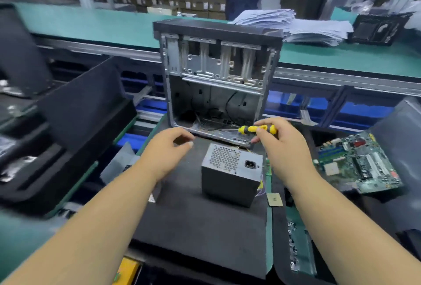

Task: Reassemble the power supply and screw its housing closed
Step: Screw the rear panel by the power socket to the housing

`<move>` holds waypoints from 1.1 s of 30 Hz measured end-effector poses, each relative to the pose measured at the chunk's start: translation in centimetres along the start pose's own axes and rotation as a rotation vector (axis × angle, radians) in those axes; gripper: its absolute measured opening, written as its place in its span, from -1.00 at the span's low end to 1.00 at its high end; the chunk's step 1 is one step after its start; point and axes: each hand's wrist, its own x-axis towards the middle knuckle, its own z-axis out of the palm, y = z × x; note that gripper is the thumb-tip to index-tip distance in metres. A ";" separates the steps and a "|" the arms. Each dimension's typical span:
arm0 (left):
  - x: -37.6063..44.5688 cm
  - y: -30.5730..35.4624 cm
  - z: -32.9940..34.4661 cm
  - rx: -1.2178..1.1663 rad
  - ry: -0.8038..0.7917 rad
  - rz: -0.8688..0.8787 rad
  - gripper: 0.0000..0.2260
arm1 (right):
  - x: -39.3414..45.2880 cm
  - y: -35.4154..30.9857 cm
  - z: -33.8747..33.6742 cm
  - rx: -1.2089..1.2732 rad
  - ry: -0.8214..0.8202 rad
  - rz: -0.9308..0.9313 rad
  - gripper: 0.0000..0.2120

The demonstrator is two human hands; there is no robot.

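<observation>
Dark foam mat point(205, 227) covers the desk point(68, 22) nearest the camera. Power supply point(231, 174) sits upright on it, vent grille and socket facing up, between both forearms. Left hand point(165, 151) hovers just left of it, fingers loosely curled, holding nothing. Right hand point(281, 145) grips a yellow-black screwdriver point(252, 129), tip pointing left. Motherboard point(357, 162) lies to the right. Behind, an open PC case point(216, 75); paper stack point(296, 24) beyond.
</observation>
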 end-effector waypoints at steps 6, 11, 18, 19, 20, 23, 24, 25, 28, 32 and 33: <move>-2.4 -4.1 -5.2 -0.080 0.125 -0.182 -0.86 | 0.9 -1.0 6.4 0.040 -0.189 0.013 -0.87; -2.5 -7.7 -8.1 -0.080 0.198 -0.241 -0.85 | 2.7 -2.2 11.5 0.008 -0.294 0.018 -0.87; 0.8 -11.5 -10.6 -0.156 0.183 -0.239 -0.86 | 5.9 -3.0 17.7 -0.127 -0.370 0.042 -0.87; 1.6 -12.0 -10.8 -0.161 0.169 -0.236 -0.86 | 6.3 -3.1 18.5 -0.144 -0.376 0.056 -0.87; 2.3 -12.5 -11.0 -0.165 0.151 -0.234 -0.86 | 6.6 -3.0 19.4 -0.163 -0.381 0.070 -0.87; 4.0 -14.1 -11.1 -0.172 0.086 -0.224 -0.87 | 7.3 -2.5 21.7 -0.236 -0.398 0.117 -0.87; 4.4 -14.6 -11.2 -0.172 0.069 -0.221 -0.87 | 7.4 -2.2 22.4 -0.250 -0.406 0.135 -0.88; 4.7 -15.1 -11.3 -0.174 0.055 -0.222 -0.87 | 7.6 -1.9 23.2 -0.261 -0.415 0.152 -0.88; 5.4 -16.6 -11.7 -0.188 0.022 -0.241 -0.86 | 7.9 -1.1 25.1 -0.331 -0.428 0.188 -0.90; 5.9 -18.2 -12.3 -0.231 0.016 -0.273 -0.86 | 8.4 -0.3 26.7 -0.403 -0.437 0.227 -0.92; 6.0 -18.4 -12.3 -0.243 0.017 -0.282 -0.86 | 8.5 -0.2 27.0 -0.417 -0.442 0.232 -0.92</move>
